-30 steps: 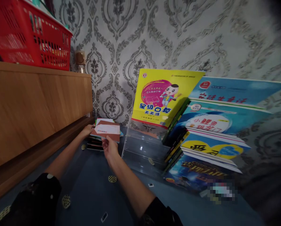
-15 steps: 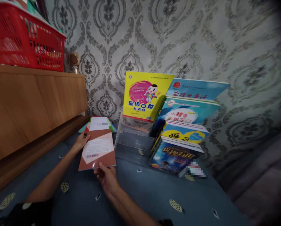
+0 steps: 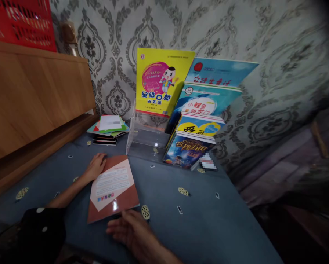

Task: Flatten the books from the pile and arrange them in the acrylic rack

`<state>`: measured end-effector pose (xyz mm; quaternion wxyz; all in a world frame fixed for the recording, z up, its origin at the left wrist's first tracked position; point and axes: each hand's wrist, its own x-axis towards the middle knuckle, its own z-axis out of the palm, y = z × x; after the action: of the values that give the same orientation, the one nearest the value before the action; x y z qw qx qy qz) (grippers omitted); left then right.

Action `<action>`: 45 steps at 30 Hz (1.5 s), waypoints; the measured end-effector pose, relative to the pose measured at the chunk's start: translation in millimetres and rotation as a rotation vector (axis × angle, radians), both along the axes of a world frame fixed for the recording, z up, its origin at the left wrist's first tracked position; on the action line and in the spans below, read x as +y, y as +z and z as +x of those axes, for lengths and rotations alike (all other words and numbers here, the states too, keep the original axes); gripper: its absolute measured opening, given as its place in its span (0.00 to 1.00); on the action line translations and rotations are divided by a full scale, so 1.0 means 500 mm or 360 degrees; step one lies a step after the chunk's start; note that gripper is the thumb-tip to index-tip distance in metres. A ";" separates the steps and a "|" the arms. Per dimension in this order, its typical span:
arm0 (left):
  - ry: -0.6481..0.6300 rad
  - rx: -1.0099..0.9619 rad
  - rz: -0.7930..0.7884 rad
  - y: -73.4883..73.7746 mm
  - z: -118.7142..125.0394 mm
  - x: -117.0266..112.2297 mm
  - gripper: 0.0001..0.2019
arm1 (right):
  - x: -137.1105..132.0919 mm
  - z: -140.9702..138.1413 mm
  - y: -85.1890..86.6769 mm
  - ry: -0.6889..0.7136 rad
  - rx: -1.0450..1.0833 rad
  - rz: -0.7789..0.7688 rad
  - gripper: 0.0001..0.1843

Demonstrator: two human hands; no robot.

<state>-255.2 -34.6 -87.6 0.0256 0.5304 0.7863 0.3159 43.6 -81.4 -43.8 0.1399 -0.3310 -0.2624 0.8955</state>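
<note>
A brown-and-pink book (image 3: 113,187), back cover up with a printed text panel, is at or just above the blue cloth in front of me. My left hand (image 3: 96,168) grips its far left corner, fingers partly hidden. By the near right edge is my right hand (image 3: 133,231), palm turned sideways, fingers stretched out and thumb tip close to the cover. Beyond the book stands a clear acrylic rack (image 3: 130,134), with a yellow workbook (image 3: 164,82) upright in its back left slot. Several books fill its right side, a dark blue one (image 3: 188,150) in front.
A stack of books (image 3: 109,126) lies left of the rack. A wooden cabinet (image 3: 38,95) with a red basket (image 3: 21,24) on top borders the left. Patterned wallpaper (image 3: 112,55) rises behind. A blurred small item (image 3: 208,162) lies right of the rack.
The brown book has come nearer to me, away from the stack. My right hand has loosened from its near edge; my left stays at the corner. The view has tilted down.
</note>
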 end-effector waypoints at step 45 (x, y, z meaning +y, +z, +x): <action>-0.0825 -0.0313 0.0154 0.013 0.340 0.104 0.25 | 0.264 0.165 -0.018 0.0369 -0.1200 0.2959 0.31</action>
<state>-85.0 17.5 -80.9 0.1564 0.6813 0.6020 0.3859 126.2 50.6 -53.0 0.1624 -0.3247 -0.9141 0.1808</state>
